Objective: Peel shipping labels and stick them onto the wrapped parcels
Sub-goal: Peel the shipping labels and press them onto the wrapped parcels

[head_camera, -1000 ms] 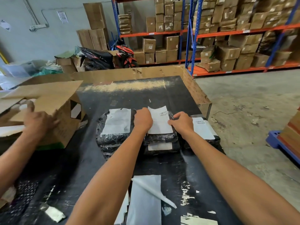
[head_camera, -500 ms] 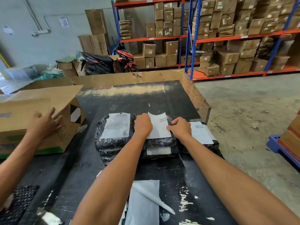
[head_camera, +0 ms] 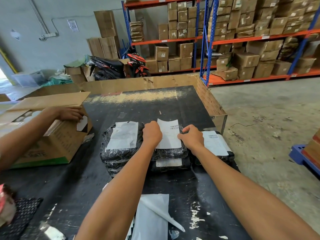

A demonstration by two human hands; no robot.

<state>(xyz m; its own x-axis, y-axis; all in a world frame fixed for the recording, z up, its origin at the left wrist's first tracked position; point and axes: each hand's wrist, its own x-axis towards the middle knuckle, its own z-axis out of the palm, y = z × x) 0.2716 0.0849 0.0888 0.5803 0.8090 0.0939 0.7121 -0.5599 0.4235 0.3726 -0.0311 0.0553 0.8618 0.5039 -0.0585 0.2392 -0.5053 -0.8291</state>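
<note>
The label (head_camera: 170, 134) lies on top of the middle parcel (head_camera: 170, 153), a black-wrapped bundle in a row of three on the table (head_camera: 147, 104). I read this as the sticking step: the sheet is laid down but its far edge looks slightly lifted, so it is not yet fully smoothed. My next move, as I judge it, calls for pressing outward from the centre toward that far edge so no crease is trapped, then reaching for the next sheet.

My left hand (head_camera: 152, 133) sits on the label's left edge with its fingers curled under, knuckles up; I cannot tell whether it pins the paper or pinches it. My right hand (head_camera: 192, 136) is at the right edge, fingers bent, fingertips on the paper, seemingly pressing it down.

The left parcel (head_camera: 121, 148) and right parcel (head_camera: 216, 149) already carry labels, and another labelled one lies under the middle parcel. Peeled backing paper (head_camera: 152, 217) lies nearer me on the table. To the left, another person's hand (head_camera: 71, 113) rests on an open carton (head_camera: 52, 142).
</note>
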